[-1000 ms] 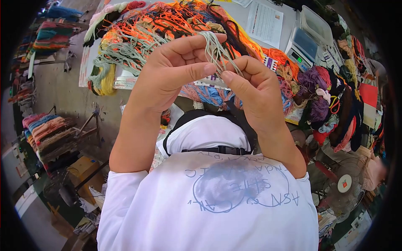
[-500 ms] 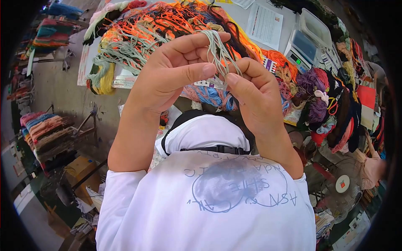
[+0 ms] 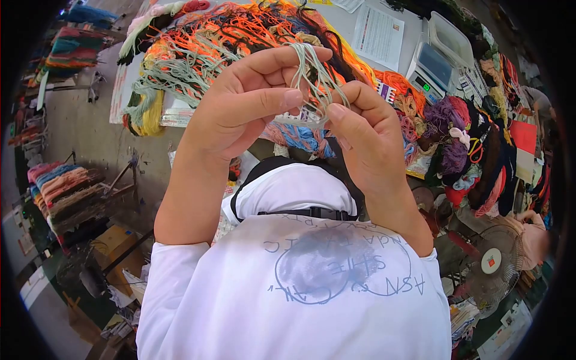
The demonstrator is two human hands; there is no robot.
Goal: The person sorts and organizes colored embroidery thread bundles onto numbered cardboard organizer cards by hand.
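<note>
A small loop of pale green yarn (image 3: 313,71) hangs over the index finger of my left hand (image 3: 252,90), whose thumb lies apart below that finger. On the other side of the loop, my right hand (image 3: 363,120) pinches its strands between thumb and index finger. Behind both hands spreads a large pile of orange, black and pale green yarn (image 3: 198,57) on the table (image 3: 375,12). Blue and pink yarn (image 3: 300,137) lies at the table's near edge, partly hidden by my hands.
Right of the pile are a printed sheet (image 3: 378,37), a scale (image 3: 429,72) and a clear tray (image 3: 451,41). Purple yarn (image 3: 453,153) lies at the right. A fan (image 3: 491,261) stands lower right, near another person (image 3: 533,240). Yarn racks (image 3: 66,186) stand left.
My left thumb has moved slightly left, off the strands, and the yarn loop between my hands is a little wider. The other person at the right has shifted slightly.
</note>
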